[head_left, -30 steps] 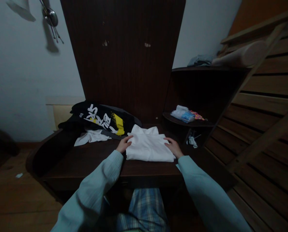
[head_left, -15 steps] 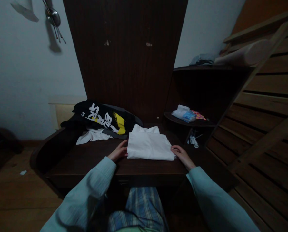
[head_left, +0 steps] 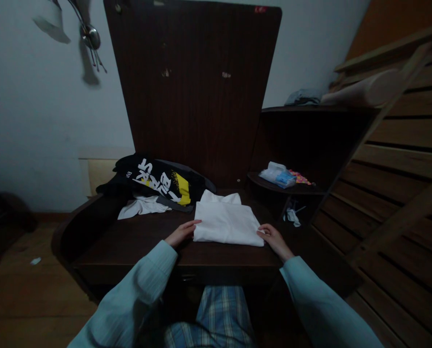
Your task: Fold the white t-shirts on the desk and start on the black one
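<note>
A folded white garment (head_left: 226, 222) lies flat on a dark wooden desk (head_left: 128, 244) in front of me. My left hand (head_left: 181, 233) rests on the desk with its fingertips touching the garment's left edge. At the garment's lower right corner my right hand (head_left: 274, 238) touches the cloth with fingers spread. Neither hand grips anything. Both arms wear light blue sleeves.
A black garment with white and yellow print (head_left: 157, 181) is heaped at the desk's back left over another white cloth (head_left: 141, 207). A small round shelf (head_left: 259, 182) at the right holds plastic packets (head_left: 279, 175). Wooden slats (head_left: 400, 183) rise on the right.
Both hands slid from on top of the white garment down to its lower side edges. The view tilted up slightly.
</note>
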Demonstrator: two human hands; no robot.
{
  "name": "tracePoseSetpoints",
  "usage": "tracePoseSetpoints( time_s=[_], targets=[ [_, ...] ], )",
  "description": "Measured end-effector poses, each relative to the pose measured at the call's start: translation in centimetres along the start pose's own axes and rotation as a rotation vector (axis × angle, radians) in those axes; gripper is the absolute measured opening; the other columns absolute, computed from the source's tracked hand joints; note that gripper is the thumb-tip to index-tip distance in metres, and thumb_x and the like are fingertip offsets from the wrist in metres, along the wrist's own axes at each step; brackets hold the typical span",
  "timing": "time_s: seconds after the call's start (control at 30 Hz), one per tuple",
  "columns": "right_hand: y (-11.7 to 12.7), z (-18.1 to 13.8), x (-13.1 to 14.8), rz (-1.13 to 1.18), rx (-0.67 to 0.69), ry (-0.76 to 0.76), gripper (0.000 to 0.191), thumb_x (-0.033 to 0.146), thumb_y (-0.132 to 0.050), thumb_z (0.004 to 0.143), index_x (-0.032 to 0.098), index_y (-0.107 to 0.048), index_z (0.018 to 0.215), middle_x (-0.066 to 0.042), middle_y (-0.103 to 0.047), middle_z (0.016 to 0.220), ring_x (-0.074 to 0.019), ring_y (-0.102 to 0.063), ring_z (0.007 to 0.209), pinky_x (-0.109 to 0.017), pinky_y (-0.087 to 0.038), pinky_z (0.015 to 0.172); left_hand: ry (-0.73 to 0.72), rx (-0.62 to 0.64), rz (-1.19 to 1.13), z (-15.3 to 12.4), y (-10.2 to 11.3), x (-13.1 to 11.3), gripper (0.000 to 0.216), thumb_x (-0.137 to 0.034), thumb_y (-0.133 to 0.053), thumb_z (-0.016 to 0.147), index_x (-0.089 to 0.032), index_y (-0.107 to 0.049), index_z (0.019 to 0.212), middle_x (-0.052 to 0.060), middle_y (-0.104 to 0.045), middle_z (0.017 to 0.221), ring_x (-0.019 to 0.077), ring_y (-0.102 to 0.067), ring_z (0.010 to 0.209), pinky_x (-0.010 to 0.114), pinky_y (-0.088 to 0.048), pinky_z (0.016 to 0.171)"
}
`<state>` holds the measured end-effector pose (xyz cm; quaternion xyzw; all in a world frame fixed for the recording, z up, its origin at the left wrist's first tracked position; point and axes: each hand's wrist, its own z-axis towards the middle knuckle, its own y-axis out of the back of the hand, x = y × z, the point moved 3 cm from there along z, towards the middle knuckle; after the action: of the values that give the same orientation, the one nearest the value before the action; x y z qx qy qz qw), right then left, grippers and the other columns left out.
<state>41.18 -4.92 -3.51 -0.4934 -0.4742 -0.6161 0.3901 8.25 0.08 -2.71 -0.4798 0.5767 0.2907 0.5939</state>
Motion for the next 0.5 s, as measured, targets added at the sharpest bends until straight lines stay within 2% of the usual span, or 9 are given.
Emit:
tracePoseSetpoints(
  time_s=[0.07, 0.13, 0.23, 0.33, 0.5],
  targets=[
    [0.1, 0.5, 0.5, -0.014, 0.059, -0.014, 0.034, 0.041, -0.065, 0.050, 0.020, -0.058, 0.077, 0.002, -0.057, 0.064, -0.0126, -0.051, 0.054, -0.023, -0.038, 0.048, 0.007, -0.080, 0.047, 0.5, 0.0, 0.2, 0.046, -0.029, -0.069, 0.059, -0.015, -0.061, 0.103, 0.004, -0.065, 0.083, 0.0136, -0.058, 0.071, 0.024, -0.043, 0.065],
    [0.1, 1.4, 1.3, -0.043, 0.084, -0.007, 0.036, 0.039, -0.065, 0.053, 0.020, -0.062, 0.084, 0.000, -0.062, 0.075, -0.0156, -0.056, 0.066, -0.026, -0.042, 0.057, 0.003, -0.178, 0.077, 1.1, -0.1, 0.3, 0.045, -0.028, -0.066, 0.061, -0.015, -0.060, 0.104, 0.003, -0.065, 0.077, 0.0140, -0.058, 0.069, 0.024, -0.043, 0.064],
    [-0.5, 3.5, 2.1, -0.059, 0.066, 0.005, 0.035, 0.037, -0.064, 0.055, 0.019, -0.066, 0.085, -0.004, -0.065, 0.087, -0.0204, -0.058, 0.083, -0.030, -0.043, 0.074, -0.059, -0.265, 0.102, 1.8, -0.6, 0.4, 0.043, -0.025, -0.065, 0.062, -0.013, -0.061, 0.103, 0.007, -0.066, 0.091, 0.0179, -0.059, 0.083, 0.027, -0.044, 0.074],
    [-1.5, 5.2, 2.1, -0.113, -0.027, 0.044, 0.032, 0.029, -0.064, 0.053, 0.018, -0.067, 0.083, -0.007, -0.065, 0.093, -0.0228, -0.057, 0.091, -0.034, -0.041, 0.083, -0.171, -0.303, 0.182, 2.0, -1.2, 0.1, 0.044, -0.016, -0.066, 0.058, -0.011, -0.061, 0.102, 0.011, -0.061, 0.109, 0.0221, -0.054, 0.101, 0.030, -0.039, 0.089],
    [-2.5, 5.8, 2.2, -0.189, -0.158, 0.331, 0.036, 0.027, -0.057, 0.060, 0.019, -0.064, 0.095, -0.007, -0.059, 0.109, -0.0200, -0.053, 0.102, -0.034, -0.035, 0.093, -0.474, -0.263, 0.329, 2.1, -2.0, -1.1, 0.044, -0.016, -0.059, 0.064, -0.017, -0.058, 0.108, 0.006, -0.053, 0.121, 0.0209, -0.042, 0.117, 0.032, -0.027, 0.102]
  ],
)
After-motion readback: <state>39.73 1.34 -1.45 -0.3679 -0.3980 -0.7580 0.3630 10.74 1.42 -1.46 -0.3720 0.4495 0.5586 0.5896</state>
